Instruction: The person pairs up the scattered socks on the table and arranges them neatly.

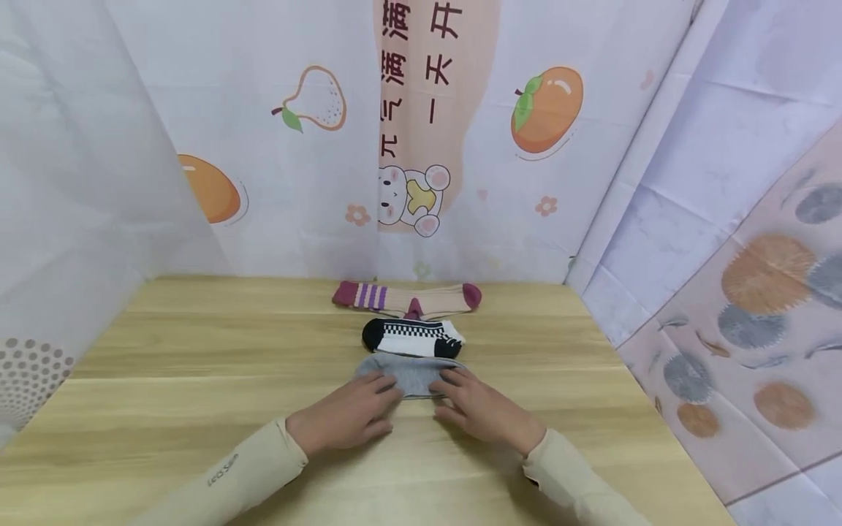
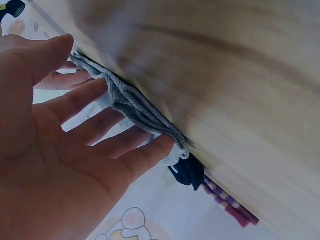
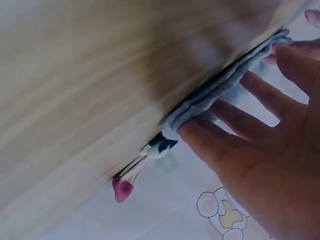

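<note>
A grey sock (image 1: pixel 413 374) lies flat across the table, layered along its near edge in both wrist views. On its left end rest the fingertips of my left hand (image 1: pixel 351 413), fingers spread and fairly straight. My right hand (image 1: pixel 483 409) touches the right end in the same way, palm down. Just behind the grey sock is a black and white checkered ankle sock (image 1: pixel 411 339). Farther back lies a beige sock (image 1: pixel 427 299) with maroon ends and purple stripes. Part of the grey sock is hidden under my fingers.
The wood-grain table (image 1: pixel 197 351) ends at a printed white curtain (image 1: pixel 316 183) at the back. Another curtain with round grey and orange prints hangs along the right side (image 1: pixel 737 351). White cloth (image 1: pixel 66 183) hangs on the left.
</note>
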Demonstrator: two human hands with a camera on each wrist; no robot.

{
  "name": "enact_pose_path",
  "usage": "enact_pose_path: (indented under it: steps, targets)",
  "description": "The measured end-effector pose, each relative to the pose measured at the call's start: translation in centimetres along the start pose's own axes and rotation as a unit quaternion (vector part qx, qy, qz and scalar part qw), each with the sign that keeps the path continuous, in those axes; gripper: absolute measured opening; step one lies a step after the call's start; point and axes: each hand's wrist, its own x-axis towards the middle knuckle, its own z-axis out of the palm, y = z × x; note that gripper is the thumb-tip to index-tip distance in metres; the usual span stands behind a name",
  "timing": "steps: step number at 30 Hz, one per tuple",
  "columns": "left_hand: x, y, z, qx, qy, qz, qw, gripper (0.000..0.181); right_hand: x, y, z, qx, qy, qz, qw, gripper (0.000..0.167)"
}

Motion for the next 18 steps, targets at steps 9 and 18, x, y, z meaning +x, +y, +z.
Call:
enact_pose_path:
  steps: [9,18]
  targets:
    - [0.9,-0.4,0.4,0.013,-0.012,-0.011,0.9998,0.051,-0.1,0.7,-0.3,0.006,0.031,0.019,0.9993,0.035]
    - [-1.1,-1.0,-0.4,0.033,0.067,-0.043,0.9963,0.041,-2.5,1.5,-0.5,-0.050,0.223,-0.027,0.9731,0.028]
